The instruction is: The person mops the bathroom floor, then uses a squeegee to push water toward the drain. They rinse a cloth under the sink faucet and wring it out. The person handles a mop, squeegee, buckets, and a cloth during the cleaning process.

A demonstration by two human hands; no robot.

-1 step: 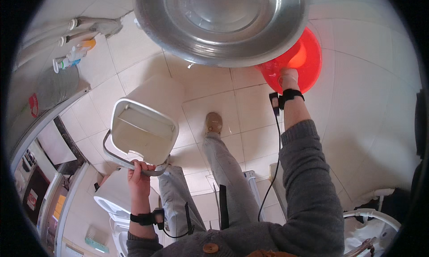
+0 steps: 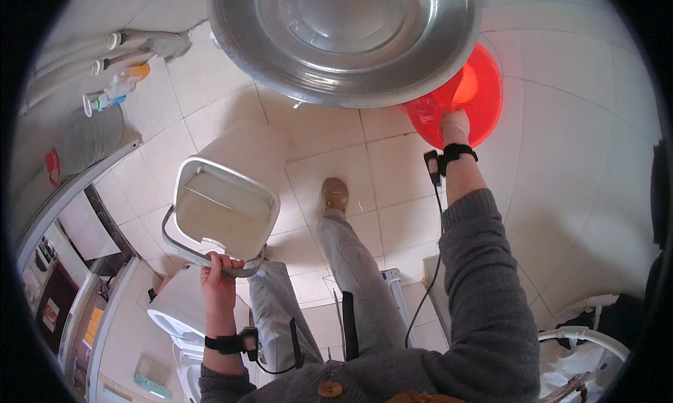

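Note:
My left hand (image 2: 219, 268) is closed round the grey handle (image 2: 184, 249) of a white plastic bucket (image 2: 247, 140). The bucket is tilted with its mouth toward me, and a pale ridge runs across its inside. My right hand (image 2: 455, 125) reaches into a red bucket (image 2: 491, 101) at the upper right. Its fingers are hidden, so I cannot tell what they hold. A bright orange-red patch shows inside the red bucket. Above and partly over the red bucket's left side is a wide steel basin (image 2: 343, 87).
Pump and squeeze bottles (image 2: 116, 91) and a large clear jug (image 2: 87, 140) stand on the left, below wall pipes (image 2: 133, 42). A white appliance (image 2: 182, 301) is at the lower left, a white-rimmed tub (image 2: 589, 336) at the lower right. A black cable (image 2: 436, 263) hangs by my right arm.

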